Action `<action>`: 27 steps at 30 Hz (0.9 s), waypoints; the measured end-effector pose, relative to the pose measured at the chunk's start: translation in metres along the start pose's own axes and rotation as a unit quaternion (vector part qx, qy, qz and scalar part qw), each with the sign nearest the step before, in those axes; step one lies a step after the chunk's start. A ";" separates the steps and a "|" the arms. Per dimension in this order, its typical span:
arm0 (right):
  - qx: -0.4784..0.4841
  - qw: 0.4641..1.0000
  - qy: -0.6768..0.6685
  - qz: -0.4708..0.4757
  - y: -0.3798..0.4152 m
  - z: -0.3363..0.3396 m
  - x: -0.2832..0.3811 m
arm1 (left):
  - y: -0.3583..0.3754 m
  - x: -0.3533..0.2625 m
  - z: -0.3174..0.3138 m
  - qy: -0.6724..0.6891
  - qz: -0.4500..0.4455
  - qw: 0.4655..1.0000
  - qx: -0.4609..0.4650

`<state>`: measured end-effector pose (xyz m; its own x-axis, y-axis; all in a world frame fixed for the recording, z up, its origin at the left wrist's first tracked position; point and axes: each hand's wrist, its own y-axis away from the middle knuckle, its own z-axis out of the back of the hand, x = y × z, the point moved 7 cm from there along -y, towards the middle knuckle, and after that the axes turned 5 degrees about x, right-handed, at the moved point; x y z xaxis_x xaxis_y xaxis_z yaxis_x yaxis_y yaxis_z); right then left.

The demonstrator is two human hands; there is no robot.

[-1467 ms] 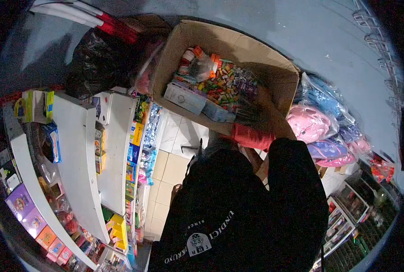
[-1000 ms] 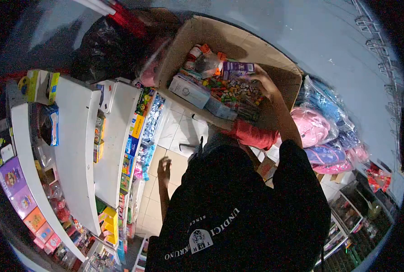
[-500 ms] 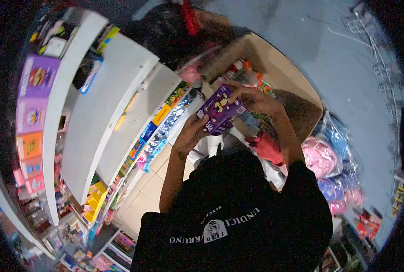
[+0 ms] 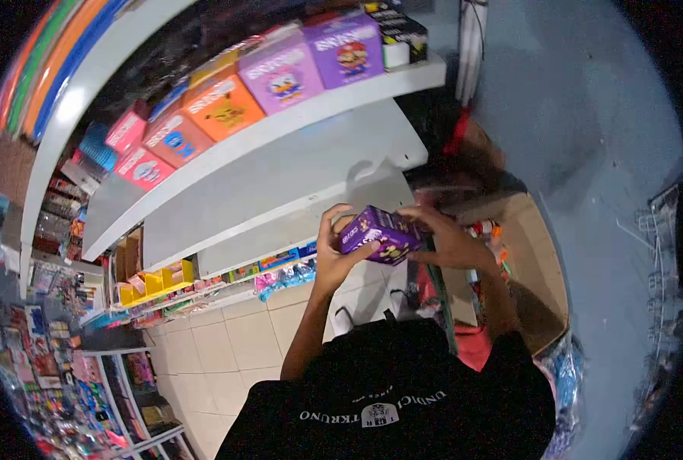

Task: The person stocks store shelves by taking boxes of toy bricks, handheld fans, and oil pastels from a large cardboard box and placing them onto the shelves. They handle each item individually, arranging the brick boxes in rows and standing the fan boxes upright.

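A purple bricks box [image 4: 383, 236], printed with yellow figures and white lettering, is held tilted in front of my chest. My left hand [image 4: 334, 257] grips its left end, thumb across the near face and fingers over the far edge. On the opposite end, my right hand [image 4: 452, 241] holds the box between fingers and thumb. Below and to the right stands an open cardboard carton [image 4: 544, 268] with colourful items partly hidden by my right arm.
Ahead, a white shelf [image 4: 257, 130] carries pink, orange and purple boxes, including a purple character box [image 4: 345, 52]. Lower grey shelf boards [image 4: 295, 184] lie beyond my left hand. A yellow display tray [image 4: 157, 284] is at left, above tiled floor [image 4: 242, 337].
My view has swung left and up toward the shelves. The purple box has been turned in my hands, showing a different side, and both hands still hold it.
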<state>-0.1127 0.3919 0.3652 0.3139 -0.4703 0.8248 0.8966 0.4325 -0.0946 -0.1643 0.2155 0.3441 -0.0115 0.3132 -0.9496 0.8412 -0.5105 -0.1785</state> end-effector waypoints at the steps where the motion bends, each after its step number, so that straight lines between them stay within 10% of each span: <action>1: 0.003 1.000 0.003 0.005 -0.011 -0.003 0.012 | -0.001 -0.016 0.005 -0.040 -0.019 0.999 -0.001; 12: 0.025 0.998 0.051 0.032 -0.070 0.018 0.133 | -0.003 -0.149 0.006 -0.328 -0.220 0.917 0.046; 19: -0.232 0.883 0.222 0.342 -0.063 0.101 0.191 | -0.008 -0.221 0.011 -0.549 -0.383 0.738 -0.092; 27: -0.411 0.838 0.063 0.354 -0.092 0.168 0.175 | -0.049 -0.249 0.010 -0.687 -0.381 0.608 -0.109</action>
<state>-0.1925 0.3992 0.6122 0.8415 -0.4203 0.3394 0.3682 -0.0136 -0.9297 -0.2081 0.1544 0.5871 -0.7585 -0.6503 0.0428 0.3580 -0.4706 -0.8065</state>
